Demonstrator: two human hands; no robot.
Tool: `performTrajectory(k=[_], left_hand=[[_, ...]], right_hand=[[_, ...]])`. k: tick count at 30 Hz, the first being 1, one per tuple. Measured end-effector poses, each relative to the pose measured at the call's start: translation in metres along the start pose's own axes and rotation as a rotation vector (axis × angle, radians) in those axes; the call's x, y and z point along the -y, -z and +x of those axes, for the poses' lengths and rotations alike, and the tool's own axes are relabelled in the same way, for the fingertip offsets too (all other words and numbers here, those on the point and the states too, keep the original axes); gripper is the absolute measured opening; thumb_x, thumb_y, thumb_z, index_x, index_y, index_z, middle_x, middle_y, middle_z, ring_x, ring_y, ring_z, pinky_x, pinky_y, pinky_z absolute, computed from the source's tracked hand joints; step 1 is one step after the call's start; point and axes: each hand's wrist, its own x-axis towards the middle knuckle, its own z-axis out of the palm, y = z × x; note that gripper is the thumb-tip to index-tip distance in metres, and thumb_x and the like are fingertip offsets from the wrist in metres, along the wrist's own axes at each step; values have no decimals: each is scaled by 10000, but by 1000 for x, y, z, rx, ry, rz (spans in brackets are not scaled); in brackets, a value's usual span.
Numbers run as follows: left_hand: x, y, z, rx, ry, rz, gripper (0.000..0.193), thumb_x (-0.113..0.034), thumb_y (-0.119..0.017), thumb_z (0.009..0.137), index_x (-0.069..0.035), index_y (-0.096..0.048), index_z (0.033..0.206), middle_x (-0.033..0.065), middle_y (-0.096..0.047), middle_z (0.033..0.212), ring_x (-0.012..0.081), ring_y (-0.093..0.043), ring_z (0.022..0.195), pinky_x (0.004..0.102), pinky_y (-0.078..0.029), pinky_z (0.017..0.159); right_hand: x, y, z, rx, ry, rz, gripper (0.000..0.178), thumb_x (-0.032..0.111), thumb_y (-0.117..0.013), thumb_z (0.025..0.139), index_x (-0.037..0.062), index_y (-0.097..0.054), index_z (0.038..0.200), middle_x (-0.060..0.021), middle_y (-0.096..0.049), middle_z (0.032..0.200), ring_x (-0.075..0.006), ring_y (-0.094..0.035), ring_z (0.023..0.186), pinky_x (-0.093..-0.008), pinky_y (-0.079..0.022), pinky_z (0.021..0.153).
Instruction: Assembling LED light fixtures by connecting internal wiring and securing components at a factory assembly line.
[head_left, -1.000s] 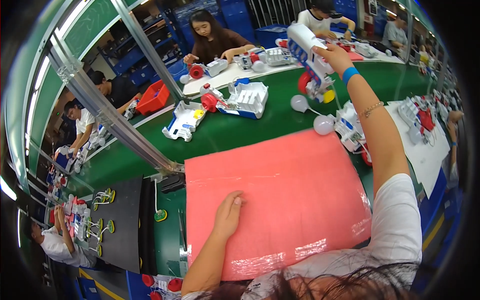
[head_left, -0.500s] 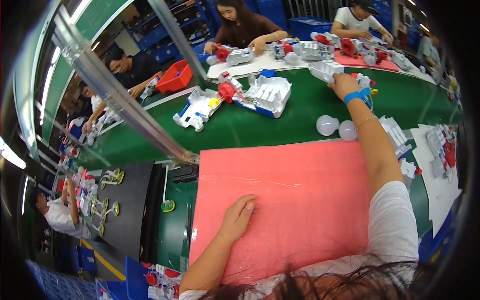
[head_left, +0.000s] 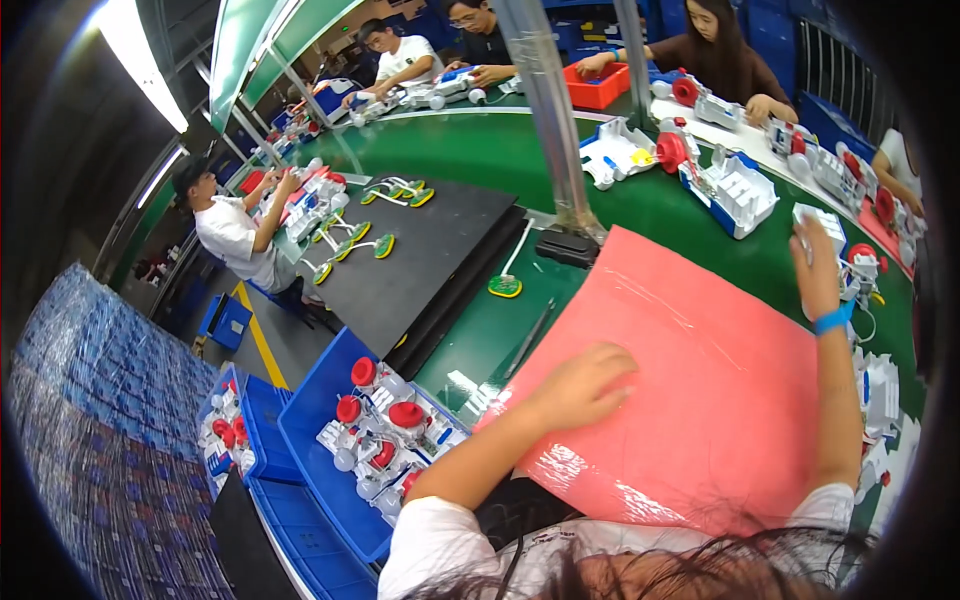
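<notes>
My left hand (head_left: 590, 385) is over the pink foam mat (head_left: 690, 400), its fingers loosely bent and slightly blurred, with nothing visible in them. My right hand (head_left: 817, 268), wearing a blue wristband (head_left: 832, 320), reaches to the far right beyond the mat. Its fingers are smeared by motion and overlap the left side of a white plastic housing (head_left: 828, 226) on the green belt. Whether they grip it cannot be made out. Close to that hand lies a red-and-white part (head_left: 866, 260) with a wire.
An opened white-and-blue housing (head_left: 735, 195) lies on the belt (head_left: 470, 150) past a metal post (head_left: 548, 110). At my left stands a blue bin (head_left: 330, 440) of red-and-white assemblies. A black board (head_left: 420, 270) carries green-yellow parts. Several co-workers sit around the belt.
The view has turned left, bringing the blue bins into sight. My right hand, which pinched the white housing's edge before, now appears with fingers pointing up beside it. My left hand stays over the mat.
</notes>
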Motion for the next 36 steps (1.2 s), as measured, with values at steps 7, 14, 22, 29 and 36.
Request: performTrajectory(k=[7,14,22,29,36], left_hand=[[117,169,-113,-634,324,625,367,-150,-604,743,-44,-525,1086,175,-485,1166,327,-432,1123,393,-330,963],[261,293,-173,-852,1047,833,605,-400,-594,762,-113,-418,1264,173,-244,1382,351,-212,1279,493,-245,1003],[359,378,-183,-813,1275,881,689,-373,-575,772,-157,-272,1351,126,-166,1432,340,-155,1312,510,-254,1000],[408,409,-172,-613,1407,902,543,-383,-557,801,-209,-401,1291,91,-168,1441,321,-137,1323,505,-271,994],[427,439,-197,-1252,887,686,358,-339,-480,858,-26,-638,929,186,-628,868,312,-589,770,363,-438,710]], right_hand=[[213,9,-90,612,405,397,455,322,-659,690,64,-538,1044,-158,-482,1142,-328,-423,1117,-465,-331,930],[251,-29,-111,678,399,332,559,420,-664,670,37,-544,1059,-140,-491,1168,-317,-428,1125,-467,-316,929],[257,-39,-109,654,261,339,476,399,-672,640,56,-575,956,-107,-545,1046,-314,-475,1037,-461,-347,856],[262,-54,-104,614,201,313,381,354,-676,599,83,-568,843,-86,-531,939,-295,-490,927,-447,-362,806],[262,-59,-106,610,198,304,358,316,-675,564,93,-559,818,-84,-521,909,-294,-486,896,-449,-366,785]])
